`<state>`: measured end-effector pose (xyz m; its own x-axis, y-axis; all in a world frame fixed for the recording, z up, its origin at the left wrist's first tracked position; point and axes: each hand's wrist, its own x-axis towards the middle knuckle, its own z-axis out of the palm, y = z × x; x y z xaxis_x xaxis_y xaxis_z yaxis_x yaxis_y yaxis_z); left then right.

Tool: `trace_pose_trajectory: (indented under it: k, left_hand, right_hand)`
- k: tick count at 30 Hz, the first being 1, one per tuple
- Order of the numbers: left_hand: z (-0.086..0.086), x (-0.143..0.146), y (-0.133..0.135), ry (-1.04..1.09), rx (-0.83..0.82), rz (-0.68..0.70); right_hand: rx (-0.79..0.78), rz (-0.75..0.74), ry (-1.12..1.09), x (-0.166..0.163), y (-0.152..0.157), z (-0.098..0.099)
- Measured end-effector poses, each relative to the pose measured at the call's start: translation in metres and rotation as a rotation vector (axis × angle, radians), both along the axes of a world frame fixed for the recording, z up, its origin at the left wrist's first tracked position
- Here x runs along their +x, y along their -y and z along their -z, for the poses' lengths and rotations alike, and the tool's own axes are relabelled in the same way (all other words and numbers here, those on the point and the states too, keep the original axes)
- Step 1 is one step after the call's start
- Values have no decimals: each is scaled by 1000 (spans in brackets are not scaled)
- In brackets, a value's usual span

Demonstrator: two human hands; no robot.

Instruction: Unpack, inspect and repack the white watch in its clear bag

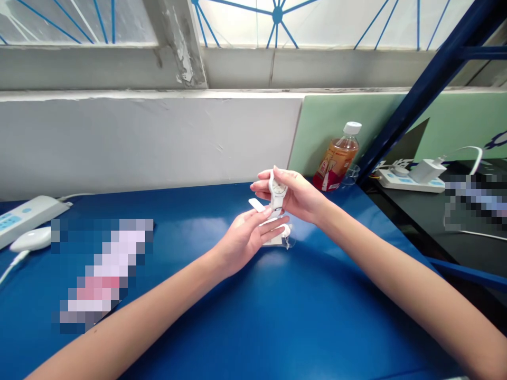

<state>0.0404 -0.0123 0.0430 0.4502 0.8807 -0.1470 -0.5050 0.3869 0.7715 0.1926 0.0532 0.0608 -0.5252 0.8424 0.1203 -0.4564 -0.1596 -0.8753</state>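
Observation:
A white wristwatch (278, 190) with a pale round dial is held up over the blue table between my two hands. My right hand (299, 195) grips it near the dial, thumb in front and fingers behind. Lower down, my left hand (247, 235) pinches the strap between thumb and forefinger, its other fingers stretched out. One white strap end (256, 205) sticks out to the left. Behind my left fingers, a small pale flat item (273, 241) with a white charm and a short bead chain (287, 241) lies on the table, partly hidden.
On the blue table (277, 316), a blurred-out flat object (114, 264) lies left, near a white power strip (26, 214) and a white mouse-shaped device (31, 239). A drink bottle (336, 158) stands back right beside a blue metal post (420, 89). Another power strip (412, 181) holds a charger.

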Motion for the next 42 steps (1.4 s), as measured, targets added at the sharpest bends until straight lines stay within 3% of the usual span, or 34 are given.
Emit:
trace_pose_trajectory:
  k: [4, 7, 14, 21, 27, 33, 42]
  left_hand:
    - [0, -2, 0, -107, 58, 33]
    - [0, -2, 3, -191, 75, 59]
    - [-2, 2, 9, -230, 82, 122]
    - [3, 2, 8, -223, 21, 197]
    - [8, 2, 7, -117, -21, 190]
    - [6, 1, 6, -101, -36, 202]
    - [4, 0, 6, -89, -31, 247]
  right_hand:
    - [182, 141, 166, -2, 3, 2]
    - [182, 160, 214, -3, 2, 4]
    - [-1, -83, 137, -4, 3, 8]
    - [-161, -294, -2, 1, 2, -3]
    - [-178, -293, -13, 3, 1, -4]
    - [-82, -303, -60, 3, -3, 8]
    - [-98, -302, -59, 4, -2, 6]
